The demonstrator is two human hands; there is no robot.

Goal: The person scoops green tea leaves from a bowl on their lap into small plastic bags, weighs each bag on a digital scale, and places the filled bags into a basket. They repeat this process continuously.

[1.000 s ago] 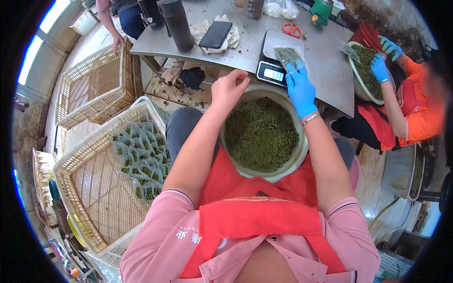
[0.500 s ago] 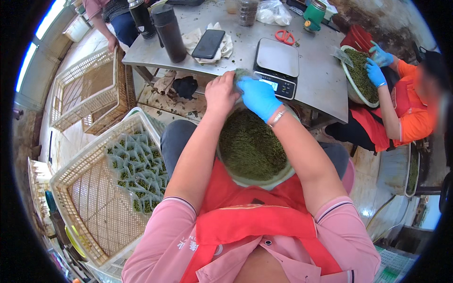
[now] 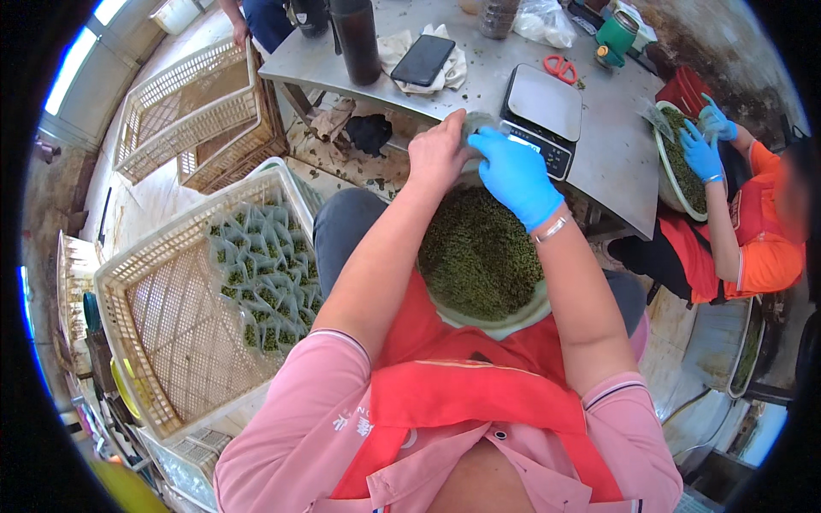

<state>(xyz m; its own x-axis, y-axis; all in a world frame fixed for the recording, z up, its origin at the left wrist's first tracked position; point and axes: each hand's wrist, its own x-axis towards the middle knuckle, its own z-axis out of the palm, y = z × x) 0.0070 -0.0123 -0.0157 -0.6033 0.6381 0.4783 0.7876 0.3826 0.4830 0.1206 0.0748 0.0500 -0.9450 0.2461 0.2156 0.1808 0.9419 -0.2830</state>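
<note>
Between my hands is a small clear plastic bag (image 3: 479,126), held above the far rim of a pale green basin (image 3: 505,329). My left hand (image 3: 439,150) is bare and closed on the bag's left side. A blue glove covers my right hand (image 3: 516,173), whose fingers pinch the bag from the right. What the bag holds is mostly hidden by my fingers. Small dark-green, peppercorn-like grains (image 3: 483,256) fill the basin in my lap. Just beyond my right hand, a digital scale (image 3: 543,111) stands at the table edge with its plate bare.
At left, a cream plastic crate (image 3: 171,325) holds rows of filled clear bags (image 3: 265,274). More crates (image 3: 192,111) stand behind, with another person's hand on one. The metal table (image 3: 616,162) bears a phone (image 3: 424,60), a dark bottle (image 3: 354,43) and red scissors (image 3: 561,69). A blue-gloved co-worker sits right.
The whole view has swung left, so the table, crates and basin appear farther right. Both hands still hold the bag near the scale, and my right fingers have shifted slightly on it.
</note>
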